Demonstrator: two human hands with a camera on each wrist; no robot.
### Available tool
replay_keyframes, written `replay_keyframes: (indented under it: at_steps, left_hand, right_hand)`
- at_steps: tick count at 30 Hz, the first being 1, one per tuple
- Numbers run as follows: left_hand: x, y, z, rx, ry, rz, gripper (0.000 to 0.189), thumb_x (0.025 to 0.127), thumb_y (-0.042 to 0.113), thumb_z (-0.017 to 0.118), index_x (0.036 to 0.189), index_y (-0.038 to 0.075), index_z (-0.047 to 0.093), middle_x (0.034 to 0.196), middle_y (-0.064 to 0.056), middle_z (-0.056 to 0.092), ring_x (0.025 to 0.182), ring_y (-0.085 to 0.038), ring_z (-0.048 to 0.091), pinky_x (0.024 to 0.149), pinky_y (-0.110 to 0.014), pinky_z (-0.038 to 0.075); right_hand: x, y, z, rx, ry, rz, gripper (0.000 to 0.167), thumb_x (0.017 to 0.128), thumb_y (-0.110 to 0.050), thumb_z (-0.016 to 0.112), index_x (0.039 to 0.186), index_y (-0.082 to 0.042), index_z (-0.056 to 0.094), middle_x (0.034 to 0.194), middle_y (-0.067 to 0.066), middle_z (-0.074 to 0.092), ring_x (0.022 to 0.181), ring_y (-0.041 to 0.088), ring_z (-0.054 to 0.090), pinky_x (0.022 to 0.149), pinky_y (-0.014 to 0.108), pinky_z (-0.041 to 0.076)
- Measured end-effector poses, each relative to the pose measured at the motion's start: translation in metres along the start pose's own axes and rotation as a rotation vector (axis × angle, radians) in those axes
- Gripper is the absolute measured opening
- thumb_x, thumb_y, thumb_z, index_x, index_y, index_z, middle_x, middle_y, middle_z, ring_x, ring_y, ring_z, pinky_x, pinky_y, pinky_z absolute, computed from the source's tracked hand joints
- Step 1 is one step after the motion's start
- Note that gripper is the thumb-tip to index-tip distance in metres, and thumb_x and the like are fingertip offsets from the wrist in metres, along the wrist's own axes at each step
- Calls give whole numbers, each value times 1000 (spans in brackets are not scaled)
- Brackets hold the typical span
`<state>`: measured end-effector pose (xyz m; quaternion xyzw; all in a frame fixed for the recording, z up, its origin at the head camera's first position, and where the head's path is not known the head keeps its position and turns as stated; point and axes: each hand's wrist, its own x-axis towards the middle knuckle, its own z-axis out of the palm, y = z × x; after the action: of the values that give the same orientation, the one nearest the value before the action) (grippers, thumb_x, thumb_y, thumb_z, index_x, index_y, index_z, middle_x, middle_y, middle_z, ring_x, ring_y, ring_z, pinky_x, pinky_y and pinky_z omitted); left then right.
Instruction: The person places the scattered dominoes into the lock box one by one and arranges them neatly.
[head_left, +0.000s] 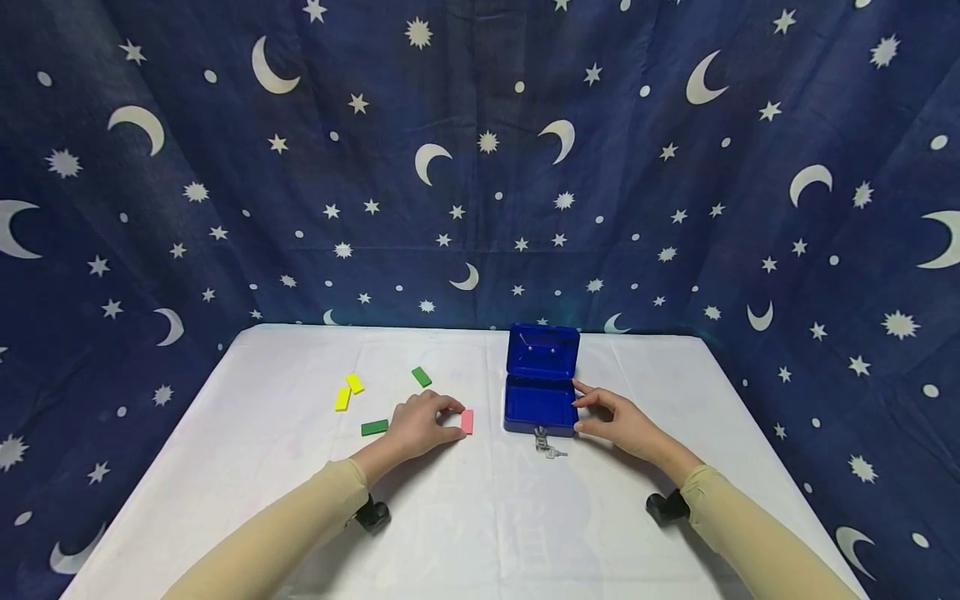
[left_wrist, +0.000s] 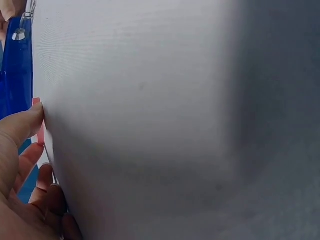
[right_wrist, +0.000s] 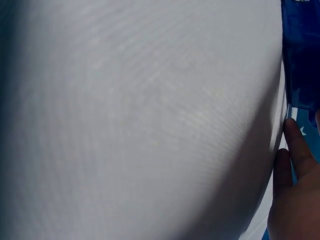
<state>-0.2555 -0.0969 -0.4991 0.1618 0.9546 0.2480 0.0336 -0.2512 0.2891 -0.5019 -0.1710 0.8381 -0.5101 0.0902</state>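
My left hand (head_left: pixel 418 423) pinches a small pink block (head_left: pixel 467 422) between thumb and fingers at the table surface. In the left wrist view the thumb lies on the pink block (left_wrist: pixel 40 131). To its right a blue metal cash box (head_left: pixel 538 403) stands with its lid (head_left: pixel 543 350) raised. A silver latch (head_left: pixel 541 438) with keys (head_left: pixel 555 452) hangs at the box's front. My right hand (head_left: pixel 621 423) is at the box's right side, thumb near the front corner and index finger near the hinge. The right wrist view shows its fingers (right_wrist: pixel 299 150) extended beside the box.
Two yellow blocks (head_left: pixel 342 399) lie on the left of the white-covered table (head_left: pixel 570 533). One green block (head_left: pixel 375 427) lies beside my left hand, another green block (head_left: pixel 422 377) behind it. A dark blue curtain (head_left: pixel 480 167) with moons and stars hangs behind the table.
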Motion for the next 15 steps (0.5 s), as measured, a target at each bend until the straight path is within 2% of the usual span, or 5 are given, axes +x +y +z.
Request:
replay_keyframes:
  at_steps: [8,15]
  left_hand:
    - [1,2,-2,-26,24,40,37,83,38,83,115,25,74,94,4,60,86,-17,52,80,-44,41]
    - [7,12,-13,-104,99,101,37,84,34,83,117,23,74,94,1,64,85,-16,57,76,-42,46]
  right_hand:
    - [-2,-2,1,2,2,3,33,92,-18,78,121,-8,65,162,8,36,151,38,25,118,57,23]
    - [-2,-3,0,-1,1,2,35,92,-21,79,121,-8,65,162,8,36,151,38,25,118,57,22]
